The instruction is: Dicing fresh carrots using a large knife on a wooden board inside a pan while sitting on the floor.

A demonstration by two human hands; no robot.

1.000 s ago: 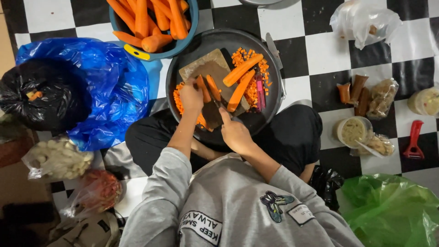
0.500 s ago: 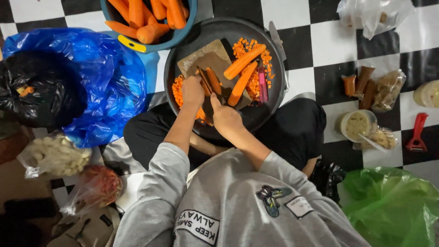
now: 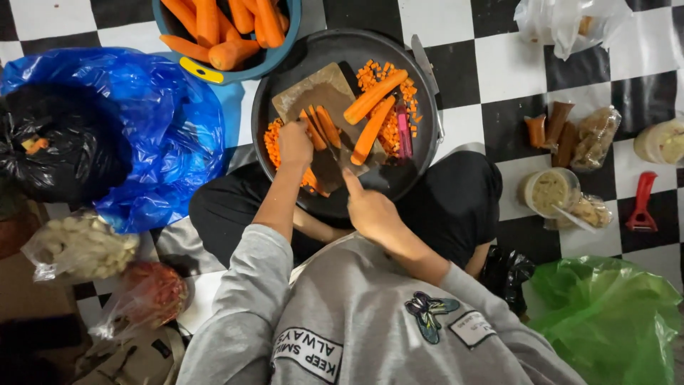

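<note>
1. Person sits cross-legged on a checkered floor (image 3: 499,64) with a dark round tray (image 3: 420,153) resting against the legs. This puts the work right under both hands.
2. A brown board (image 3: 313,93) lies inside the tray, so cut pieces fall off its edge into the tray and not onto the floor.
3. Left hand (image 3: 294,142) is curled down on a bundle of carrot sticks (image 3: 320,127) on the board, fingers closed over them. Pinning them side by side lets one cut go through several at once.
4. Right hand (image 3: 370,210) is closed round the handle of a knife (image 3: 329,167). The forefinger lies straight along the top, likely to steady the blade. The blade sits just right of the left fingers, at the sticks' near end.
5. Diced carrot (image 3: 388,125) is heaped at the right of the board, with a smaller heap at the left under the left wrist. Both are clear of the cutting line.
6. Two long carrot pieces (image 3: 372,114) lie on the right heap, near the hands.
7. A bucket (image 3: 274,53) of whole carrots touches the tray's far left rim, within arm's reach.
8. A blue bag (image 3: 164,121) and a black bag (image 3: 64,142) lie open at the left. A green bag (image 3: 605,314) is near right.
9. A second knife (image 3: 426,75) rests on the tray's right rim, untouched.
</note>
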